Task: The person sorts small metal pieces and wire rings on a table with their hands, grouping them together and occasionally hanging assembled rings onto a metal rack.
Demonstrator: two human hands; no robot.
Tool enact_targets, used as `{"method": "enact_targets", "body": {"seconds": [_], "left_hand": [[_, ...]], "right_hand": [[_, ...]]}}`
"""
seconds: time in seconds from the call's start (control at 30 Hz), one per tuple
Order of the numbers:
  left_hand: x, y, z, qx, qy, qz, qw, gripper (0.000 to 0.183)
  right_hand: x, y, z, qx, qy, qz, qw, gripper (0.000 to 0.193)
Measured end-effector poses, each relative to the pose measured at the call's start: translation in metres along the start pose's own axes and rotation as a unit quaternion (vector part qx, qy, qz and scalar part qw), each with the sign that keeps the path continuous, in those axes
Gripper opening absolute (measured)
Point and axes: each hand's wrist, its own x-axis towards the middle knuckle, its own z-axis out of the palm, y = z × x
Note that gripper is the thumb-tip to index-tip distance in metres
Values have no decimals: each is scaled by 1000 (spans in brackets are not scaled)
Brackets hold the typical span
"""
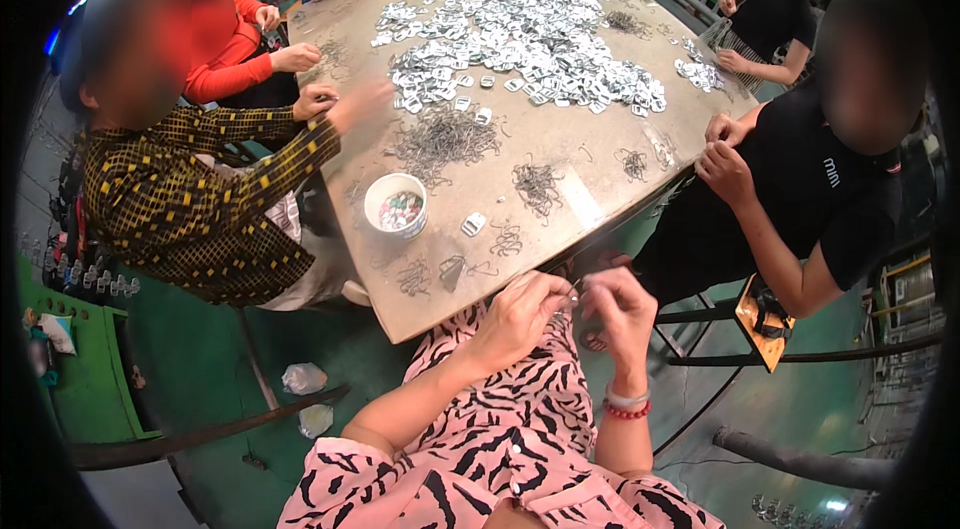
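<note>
Over my lap, just off the table's near edge, my left hand (pixel 522 317) and my right hand (pixel 622 309) face each other with fingers pinched. Something small and shiny shows at the left fingertips, too small to name; whatever the right fingers hold is mostly hidden. On the table close to my hands lie small heaps of thin dark wire hooks (pixel 507 238) and one pale, flat buckle-like piece (pixel 474 224). A white tub (pixel 396 203) with small coloured bits inside stands to the left of them.
A large pile of pale buckle-like pieces (pixel 510 24) covers the far middle of the table (pixel 420 304). More wire hooks (pixel 440 141) lie nearer. Several people work around the table, one in a checked shirt (pixel 200 199) at left. A wooden stool (pixel 765 324) stands at right.
</note>
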Motion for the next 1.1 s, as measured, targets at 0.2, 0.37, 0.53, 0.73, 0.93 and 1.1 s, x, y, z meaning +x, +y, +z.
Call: {"method": "enact_targets", "body": {"seconds": [0.2,0.37,0.53,0.73,0.93,1.1], "left_hand": [[-4,-25,8,-42,-2,-19,999,11],[-3,-36,17,-54,-24,33,998,17],[1,-46,19,-70,-33,47,996,13],[15,-46,8,-72,-47,34,996,18],[16,-49,4,-65,-17,70,995,13],[7,-41,4,-43,12,61,997,19]], "right_hand": [[153,36,7,-134,-14,-62,989,24],[298,107,19,-325,1,-154,933,32],[370,150,37,-536,24,-140,832,38],[363,172,32,-526,13,-202,826,17],[323,146,7,-446,-86,-101,885,25],[185,82,10,20,-46,83,995,19]]}}
